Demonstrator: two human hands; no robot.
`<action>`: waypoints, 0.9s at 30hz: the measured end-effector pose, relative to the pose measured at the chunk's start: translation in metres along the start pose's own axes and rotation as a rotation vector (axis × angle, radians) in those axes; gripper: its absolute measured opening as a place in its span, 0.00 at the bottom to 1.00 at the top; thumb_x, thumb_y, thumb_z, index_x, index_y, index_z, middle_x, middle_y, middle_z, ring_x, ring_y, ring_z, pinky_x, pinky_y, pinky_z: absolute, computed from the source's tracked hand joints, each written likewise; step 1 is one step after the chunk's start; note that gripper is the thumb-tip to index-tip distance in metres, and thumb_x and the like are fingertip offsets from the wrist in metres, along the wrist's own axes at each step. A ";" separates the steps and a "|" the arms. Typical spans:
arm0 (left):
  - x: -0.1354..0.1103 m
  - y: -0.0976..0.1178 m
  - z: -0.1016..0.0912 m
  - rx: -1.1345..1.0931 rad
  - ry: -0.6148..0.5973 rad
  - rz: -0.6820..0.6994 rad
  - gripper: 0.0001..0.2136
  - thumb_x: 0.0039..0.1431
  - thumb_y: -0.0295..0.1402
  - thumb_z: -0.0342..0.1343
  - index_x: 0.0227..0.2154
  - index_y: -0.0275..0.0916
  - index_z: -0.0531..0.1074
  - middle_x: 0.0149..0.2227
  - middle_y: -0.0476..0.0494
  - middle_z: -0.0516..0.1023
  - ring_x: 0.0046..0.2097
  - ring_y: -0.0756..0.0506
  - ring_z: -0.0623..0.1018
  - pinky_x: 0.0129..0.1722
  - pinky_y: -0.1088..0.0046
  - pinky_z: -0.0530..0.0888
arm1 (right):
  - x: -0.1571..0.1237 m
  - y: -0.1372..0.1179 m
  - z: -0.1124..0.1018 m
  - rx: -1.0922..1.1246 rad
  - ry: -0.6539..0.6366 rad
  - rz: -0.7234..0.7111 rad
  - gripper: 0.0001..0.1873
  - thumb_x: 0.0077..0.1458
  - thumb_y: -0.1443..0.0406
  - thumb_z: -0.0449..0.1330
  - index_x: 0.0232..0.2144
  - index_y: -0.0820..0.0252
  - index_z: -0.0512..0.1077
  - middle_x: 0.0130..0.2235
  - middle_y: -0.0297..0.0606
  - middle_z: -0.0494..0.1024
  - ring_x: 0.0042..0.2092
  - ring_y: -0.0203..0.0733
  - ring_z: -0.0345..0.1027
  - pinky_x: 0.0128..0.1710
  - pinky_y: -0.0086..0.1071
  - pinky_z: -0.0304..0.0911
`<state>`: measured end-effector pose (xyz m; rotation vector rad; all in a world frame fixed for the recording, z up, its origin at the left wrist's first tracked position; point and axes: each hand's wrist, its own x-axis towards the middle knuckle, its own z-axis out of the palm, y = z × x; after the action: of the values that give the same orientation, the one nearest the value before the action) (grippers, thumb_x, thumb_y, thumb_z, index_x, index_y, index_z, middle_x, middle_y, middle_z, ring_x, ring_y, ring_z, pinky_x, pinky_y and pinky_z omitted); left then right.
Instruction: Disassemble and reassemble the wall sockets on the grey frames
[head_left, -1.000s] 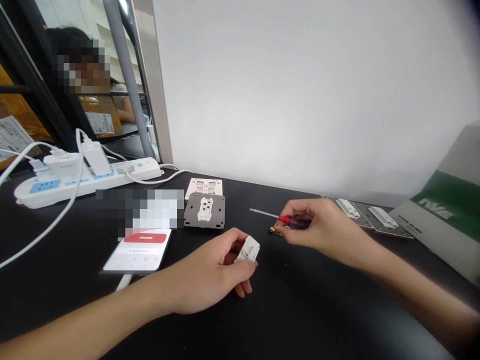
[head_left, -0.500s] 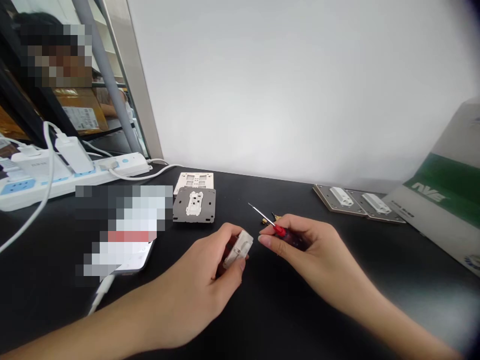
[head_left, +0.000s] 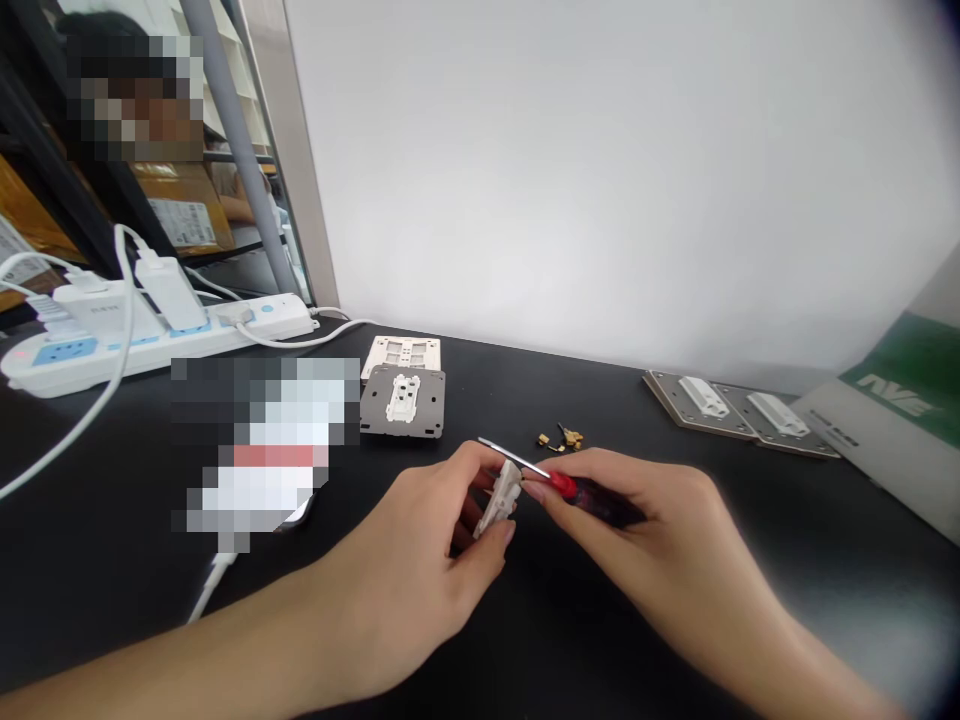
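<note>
The left hand (head_left: 405,580) pinched a white module (head_left: 501,497) in closed fingers above the bench (head_left: 600,640), the right hand (head_left: 667,530) gripping a screwdriver (head_left: 559,484) against it; brass screws (head_left: 561,438) already lay loose nearby

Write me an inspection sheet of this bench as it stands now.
Surface: black table, dark and matte.
Job's things: white plastic part; screwdriver with a red collar, its shaft lying across the part's top; brass bits loose just behind.
Clutter: grey socket plate with a white plate behind it; two module plates far right; green-and-white box; phone, blurred.
Hands: left hand pinches the white plastic part; right hand grips the screwdriver.
Cables: power strip with chargers plugged in; white cables trail over the table, one into the phone.
Surroundings: white wall; another person beyond a metal frame, upper left.
</note>
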<state>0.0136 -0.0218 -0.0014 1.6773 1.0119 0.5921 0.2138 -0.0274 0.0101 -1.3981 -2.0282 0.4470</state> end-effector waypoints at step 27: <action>0.000 0.000 0.000 -0.133 0.028 0.016 0.11 0.66 0.35 0.51 0.50 0.47 0.68 0.36 0.51 0.79 0.37 0.47 0.81 0.40 0.70 0.77 | -0.001 0.003 -0.001 -0.065 0.057 -0.304 0.05 0.57 0.70 0.60 0.35 0.57 0.74 0.36 0.34 0.77 0.36 0.34 0.72 0.43 0.28 0.67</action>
<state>0.0141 -0.0217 -0.0018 1.5652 0.9585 0.6810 0.2162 -0.0272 0.0087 -1.0985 -2.1767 0.2083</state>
